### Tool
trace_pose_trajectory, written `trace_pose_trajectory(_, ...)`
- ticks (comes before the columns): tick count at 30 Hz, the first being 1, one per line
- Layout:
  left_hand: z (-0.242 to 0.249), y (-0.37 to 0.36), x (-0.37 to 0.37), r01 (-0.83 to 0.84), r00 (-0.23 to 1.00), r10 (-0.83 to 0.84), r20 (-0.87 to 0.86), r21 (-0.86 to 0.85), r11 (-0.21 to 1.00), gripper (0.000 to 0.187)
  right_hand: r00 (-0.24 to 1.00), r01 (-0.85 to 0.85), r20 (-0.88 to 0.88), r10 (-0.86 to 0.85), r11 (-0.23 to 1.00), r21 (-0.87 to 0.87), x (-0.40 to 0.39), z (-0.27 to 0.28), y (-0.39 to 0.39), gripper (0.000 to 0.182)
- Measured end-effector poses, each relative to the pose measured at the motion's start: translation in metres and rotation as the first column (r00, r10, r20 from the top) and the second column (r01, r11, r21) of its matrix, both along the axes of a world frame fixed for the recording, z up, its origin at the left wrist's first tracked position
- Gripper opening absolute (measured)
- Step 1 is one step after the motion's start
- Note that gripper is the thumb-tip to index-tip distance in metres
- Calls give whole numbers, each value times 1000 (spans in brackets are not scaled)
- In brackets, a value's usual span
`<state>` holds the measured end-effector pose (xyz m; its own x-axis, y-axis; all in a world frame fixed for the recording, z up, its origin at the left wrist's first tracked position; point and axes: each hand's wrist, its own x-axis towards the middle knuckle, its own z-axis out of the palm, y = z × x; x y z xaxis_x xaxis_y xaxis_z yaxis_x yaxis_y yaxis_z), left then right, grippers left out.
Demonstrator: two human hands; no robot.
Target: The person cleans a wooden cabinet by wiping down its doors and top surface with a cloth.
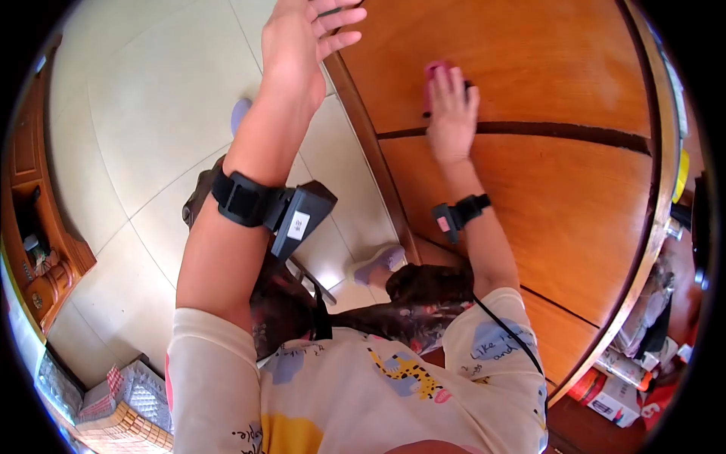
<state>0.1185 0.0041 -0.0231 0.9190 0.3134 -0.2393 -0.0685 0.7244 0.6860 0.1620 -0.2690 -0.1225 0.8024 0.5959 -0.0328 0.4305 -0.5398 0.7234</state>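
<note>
My right hand (452, 121) lies over a small pink cloth (432, 79) with dark edges, pressing it against the upper panel of an orange-brown wooden surface (544, 60). Its fingers cover most of the cloth, so the part under the palm is hidden. Up near the top edge of the view, my left hand (306, 38) is held in the air with its fingers apart and nothing in it. A black strap with a box-shaped device (302, 219) sits on my left forearm, and a smaller strapped device (457, 216) is on my right wrist.
Dark grooves (560, 130) divide the wooden surface. Boxes and packages (616, 397) crowd its right side. Pale floor tiles (166, 83) lie to the left, with a wooden cabinet (45, 250) beyond and a woven basket (128, 427) at lower left. A thin cable (510, 333) runs along my right sleeve.
</note>
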Motion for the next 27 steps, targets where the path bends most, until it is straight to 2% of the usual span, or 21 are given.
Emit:
trace_pose_trajectory(2,3,-3,2,15,999,-15,36,2,1000,57,991,-6,-132,-13,990,-141,2,-37,6,51)
trace_pose_trajectory(4,-1,-6,9,-30,999,29,26,56,998,45,973,-80,-227,48,988,-134,5,-70,4,49)
trace_pose_trajectory(6,7,-6,5,29,999,-33,42,86,996,49,938,-183,-322,126,971,-154,8,-98,-3,46)
trace_pose_trajectory(8,10,-7,8,66,997,-62,-47,89,994,51,871,-175,-485,82,973,-149,11,-98,2,44)
trace_pose_trajectory(9,10,-7,8,80,996,-76,-45,91,993,52,851,-206,-509,127,973,-102,16,-105,-5,43)
trace_pose_trajectory(10,12,-7,8,97,995,-98,0,90,991,52,828,-217,-551,100,964,-152,16,-93,-1,41)
trace_pose_trajectory(12,16,-4,5,106,990,-94,-104,116,988,52,841,-175,-539,45,965,-193,17,-66,4,40)
trace_pose_trajectory(13,14,-4,5,119,991,-111,-74,118,986,52,858,-153,-513,30,968,-199,17,-50,2,40)
trace_pose_trajectory(15,9,-6,6,78,994,-69,-85,107,991,50,937,-163,-301,178,984,72,17,-16,-1,40)
trace_pose_trajectory(16,8,-10,5,90,995,-85,-51,113,990,50,950,-150,-268,163,986,70,15,9,-1,40)
trace_pose_trajectory(18,6,-15,4,121,989,-109,-100,119,986,51,969,-121,-182,169,961,248,7,57,-2,38)
trace_pose_trajectory(19,5,-17,3,134,990,-126,-64,130,982,51,978,-114,-144,153,961,251,4,74,-6,38)
trace_pose_trajectory(21,-3,-23,3,120,990,-110,-91,111,987,49,952,-214,-104,286,871,442,-4,106,-14,41)
trace_pose_trajectory(22,-5,-27,2,127,991,-121,-57,125,984,49,959,-219,-67,275,870,442,-13,126,-18,41)
trace_pose_trajectory(24,-8,-25,-3,142,987,-128,-93,157,977,47,928,-200,-74,365,656,727,-42,168,-13,50)
trace_pose_trajectory(25,-10,-27,-2,148,988,-137,-73,172,974,47,933,-153,-51,357,519,841,-60,180,-13,59)
trace_pose_trajectory(26,-11,-30,-3,212,977,-198,-82,235,948,46,938,-159,-32,346,510,845,-76,189,-17,59)
trace_pose_trajectory(27,-13,-34,-5,277,961,-257,-105,299,913,45,906,150,-182,382,113,982,-94,194,-21,59)
